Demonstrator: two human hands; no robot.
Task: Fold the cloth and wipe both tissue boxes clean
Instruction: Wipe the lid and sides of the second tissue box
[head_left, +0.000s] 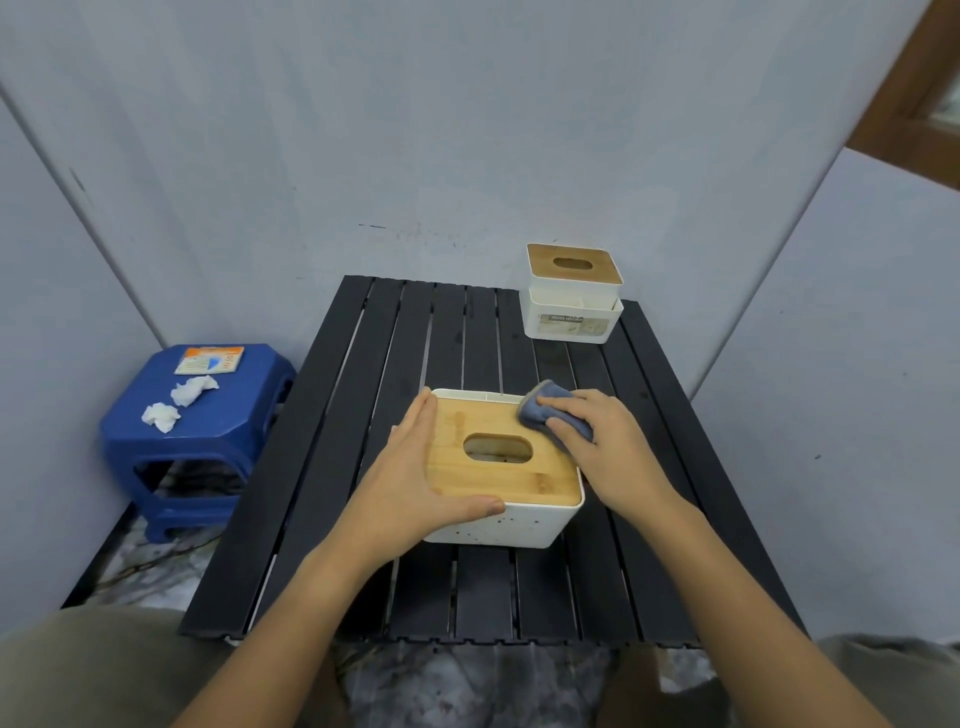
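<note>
Tissue boxes are what this job turns on, and they sit on a black slatted tabletop set against a grey wall. Largest of the task's things is the near tissue box, white with a bamboo lid and an oval slot, lying close in front of the person. Smaller in view, the far tissue box stands at the back right corner of the tabletop, well apart and untouched by either hand.

The left hand lies flat-fingered along the near box's left side, thumb across the front edge, its grip apart and bracing rather than clutching. The right hand presses a folded blue-grey cloth onto the lid's far right corner, its grip curled over and clamped on the cloth.

Folding looks finished; the step in hand is, I judge, wiping the first box's lid. Next calls for dragging the cloth across the lid toward the left, keeping the box steadied, then the speckled sides, then the far box.

Off to the left, a blue stool carries crumpled tissues and a small packet.
</note>
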